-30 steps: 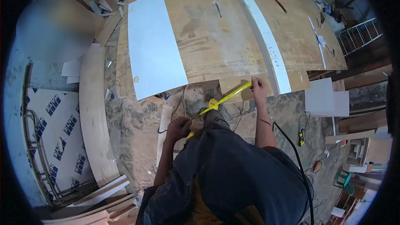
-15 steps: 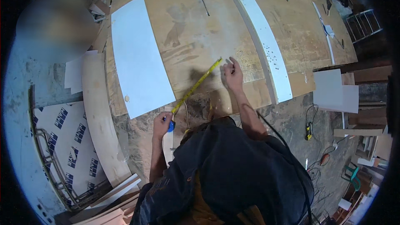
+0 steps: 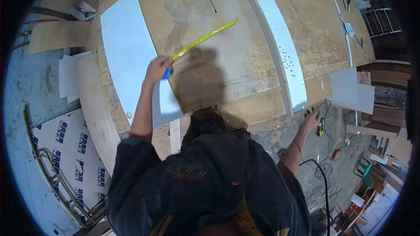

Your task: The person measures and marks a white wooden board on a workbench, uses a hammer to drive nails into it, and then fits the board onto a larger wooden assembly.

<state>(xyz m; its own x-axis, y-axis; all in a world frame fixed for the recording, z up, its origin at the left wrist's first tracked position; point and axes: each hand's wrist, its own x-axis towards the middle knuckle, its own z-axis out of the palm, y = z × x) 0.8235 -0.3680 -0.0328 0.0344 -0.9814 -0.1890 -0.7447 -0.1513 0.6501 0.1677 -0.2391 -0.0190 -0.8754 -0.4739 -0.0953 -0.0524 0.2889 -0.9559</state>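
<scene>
Yellow tape [image 3: 204, 39] runs out long and thin across our big plywood table [image 3: 245, 57]. It is a flat metal strip, and it slants from our left hand [image 3: 156, 67] up toward the middle of the table. Our left hand is closed tight around the blue tape measure case [image 3: 167, 73], close to the table's near left edge. The case sits right at the long edge of a smooth white board [image 3: 127, 57]. That board is a flat rectangle, and it lies along the left side of the table.

The table top is rough brown wood with marks and stains. A long, narrow white strip [image 3: 280, 39] lies across it on the right, with tiny dark specks on it.

Our right hand [image 3: 311, 119] hangs past the near right corner of the table, over the gritty floor [image 3: 280, 131]. Its fingers are curled, but we cannot tell if it holds anything. A small yellow and black tool [image 3: 320, 126] is just beside it. A thin black cable [image 3: 323, 183] snakes over the floor below.
</scene>
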